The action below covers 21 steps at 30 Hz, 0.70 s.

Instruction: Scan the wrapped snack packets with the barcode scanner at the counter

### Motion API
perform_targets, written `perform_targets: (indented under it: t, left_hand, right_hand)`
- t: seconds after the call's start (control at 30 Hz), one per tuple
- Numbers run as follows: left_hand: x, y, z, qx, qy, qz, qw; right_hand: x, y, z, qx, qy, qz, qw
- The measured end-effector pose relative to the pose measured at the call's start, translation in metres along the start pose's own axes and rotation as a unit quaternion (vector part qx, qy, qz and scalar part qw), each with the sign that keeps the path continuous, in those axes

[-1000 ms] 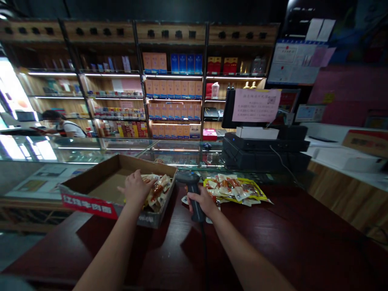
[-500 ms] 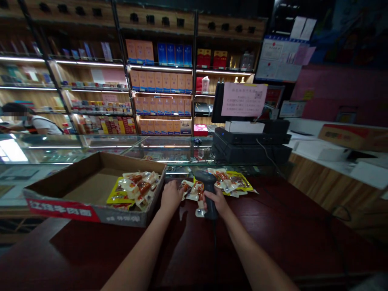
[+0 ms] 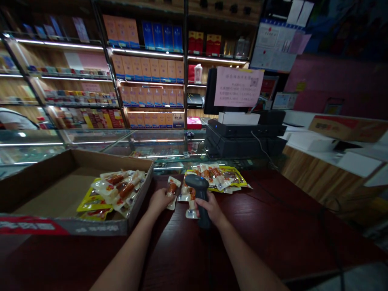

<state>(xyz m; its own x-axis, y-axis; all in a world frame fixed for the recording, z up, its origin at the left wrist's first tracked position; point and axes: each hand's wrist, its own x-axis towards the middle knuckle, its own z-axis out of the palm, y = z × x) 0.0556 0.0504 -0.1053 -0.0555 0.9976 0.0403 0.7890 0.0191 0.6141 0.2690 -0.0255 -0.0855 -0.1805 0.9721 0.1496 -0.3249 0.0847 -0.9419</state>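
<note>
My left hand [image 3: 158, 201] pinches a small clear snack packet [image 3: 172, 190] with a red sausage inside, lifted just above the dark red counter [image 3: 273, 226]. My right hand [image 3: 210, 209] grips the handle of a black barcode scanner [image 3: 197, 186], whose head points toward that packet. More packets lie under and behind the scanner in a pile [image 3: 218, 176] with yellow bags. To the left stands an open cardboard box [image 3: 45, 194] holding several of the same packets [image 3: 117, 190].
A black cash register with a pink notice [image 3: 242, 133] stands behind the pile. A glass display case [image 3: 121, 141] runs across the back, with lit shelves of boxed goods [image 3: 151, 81] beyond. Part of another person [image 3: 12, 121] shows at far left. A wooden side counter [image 3: 333, 161] is at right.
My left hand left the cardboard box, moved right to the loose packets and picked one up. The right hand stayed on the scanner. The view shifted right and closer.
</note>
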Motion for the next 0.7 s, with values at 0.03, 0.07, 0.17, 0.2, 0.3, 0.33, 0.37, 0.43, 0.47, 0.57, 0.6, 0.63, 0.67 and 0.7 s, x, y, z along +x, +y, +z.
perform_targets:
  t: [0.03,0.07,0.17,0.2,0.3,0.33,0.37,0.43,0.47,0.57,0.6,0.63,0.67,0.7]
  left_hand:
    - [0.001,-0.002,-0.001,-0.074,0.007,-0.015,0.997]
    - [0.002,-0.003,-0.002,-0.167,0.015,-0.031,0.985]
    - [0.001,-0.001,-0.005,-0.455,0.016,-0.051,0.889]
    - [0.000,0.002,-0.005,-0.520,0.009,-0.047,0.853]
    - [-0.007,0.012,-0.004,-0.612,-0.011,-0.019,0.790]
    - [-0.010,0.015,-0.004,-0.623,-0.009,-0.012,0.782]
    - [-0.013,0.017,-0.003,-0.631,-0.001,-0.007,0.776]
    - [-0.017,0.020,-0.002,-0.645,0.025,-0.003,0.764]
    - [-0.018,0.021,-0.002,-0.653,0.037,-0.001,0.756]
    - [-0.021,0.023,-0.001,-0.682,0.050,-0.004,0.729]
    - [-0.022,0.023,-0.001,-0.690,0.053,-0.007,0.722]
    - [-0.022,0.024,-0.001,-0.695,0.058,-0.010,0.716]
    - [-0.023,0.025,-0.001,-0.699,0.064,-0.011,0.712]
    - [-0.023,0.025,-0.001,-0.701,0.070,-0.011,0.710]
  right_hand:
    - [0.000,0.000,0.001,-0.001,-0.005,0.002,1.000]
    - [-0.001,-0.001,0.001,0.000,-0.008,0.003,1.000]
    - [-0.002,-0.002,0.000,0.008,-0.018,0.009,1.000]
    - [-0.003,-0.002,0.000,0.011,-0.022,0.011,1.000]
    - [-0.005,-0.002,-0.001,0.012,-0.040,0.016,0.999]
    - [-0.005,-0.002,-0.001,0.010,-0.047,0.015,0.999]
    - [-0.006,-0.001,-0.001,0.007,-0.052,0.015,0.999]
    - [-0.007,0.000,-0.002,0.000,-0.058,0.018,0.998]
    - [-0.007,0.000,-0.003,-0.005,-0.058,0.019,0.998]
    - [-0.007,0.002,-0.005,-0.026,-0.062,0.029,0.997]
    - [-0.007,0.002,-0.006,-0.035,-0.066,0.032,0.997]
    - [-0.006,0.003,-0.006,-0.046,-0.072,0.037,0.996]
    - [-0.006,0.004,-0.007,-0.058,-0.078,0.042,0.994]
    - [-0.006,0.004,-0.008,-0.068,-0.085,0.047,0.993]
